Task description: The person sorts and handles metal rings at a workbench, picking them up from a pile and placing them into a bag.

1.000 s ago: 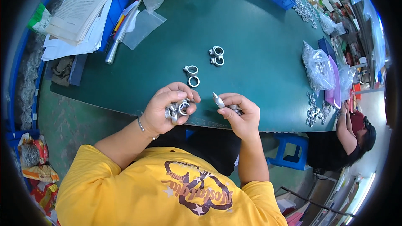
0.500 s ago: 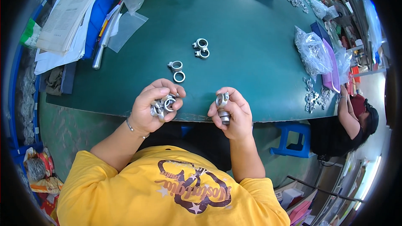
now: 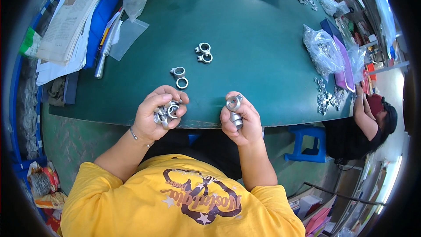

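A: State of grip?

B: Left hand [image 3: 160,112] cups several loose metal rings [image 3: 165,110] at the table edge [image 3: 131,120]; right hand [image 3: 241,120] pinches a stacked ring assembly [image 3: 234,109].

A: Risk?

B: The crowded left palm could spill rings off the table edge.

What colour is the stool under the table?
The stool is blue, seen best in the head view, beside the person's right hand.

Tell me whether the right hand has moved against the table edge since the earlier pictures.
Yes. The right hand has drawn back from over the green table to its near edge, gripping metal fittings.
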Tool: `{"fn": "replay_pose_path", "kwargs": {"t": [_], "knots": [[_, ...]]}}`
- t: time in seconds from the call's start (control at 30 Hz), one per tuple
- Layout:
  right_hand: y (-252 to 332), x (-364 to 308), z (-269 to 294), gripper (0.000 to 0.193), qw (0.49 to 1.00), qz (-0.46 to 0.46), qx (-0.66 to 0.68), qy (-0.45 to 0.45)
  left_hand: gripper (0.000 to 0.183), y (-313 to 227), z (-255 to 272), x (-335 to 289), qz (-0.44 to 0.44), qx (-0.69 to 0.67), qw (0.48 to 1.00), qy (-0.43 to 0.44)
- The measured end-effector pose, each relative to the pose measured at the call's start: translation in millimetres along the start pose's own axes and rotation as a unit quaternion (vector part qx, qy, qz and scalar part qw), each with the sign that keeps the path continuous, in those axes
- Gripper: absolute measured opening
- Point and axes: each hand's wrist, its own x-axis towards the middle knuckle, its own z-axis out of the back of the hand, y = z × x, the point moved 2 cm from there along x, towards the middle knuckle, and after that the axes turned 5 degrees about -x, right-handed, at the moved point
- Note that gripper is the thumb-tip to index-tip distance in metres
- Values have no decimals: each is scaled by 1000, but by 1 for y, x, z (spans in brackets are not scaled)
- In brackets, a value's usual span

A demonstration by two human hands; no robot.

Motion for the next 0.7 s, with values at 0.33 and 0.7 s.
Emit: {"fn": "replay_pose_path", "kwargs": {"t": [0.33,0.7], "knots": [[38,-79,89,13,981,166,-103,1,18,-2,-4,-1,7,27,1000,-4],[-54,-144,251,36,803,-125,-244,-530,19,-3,-1,-2,18,40,999,17]]}}
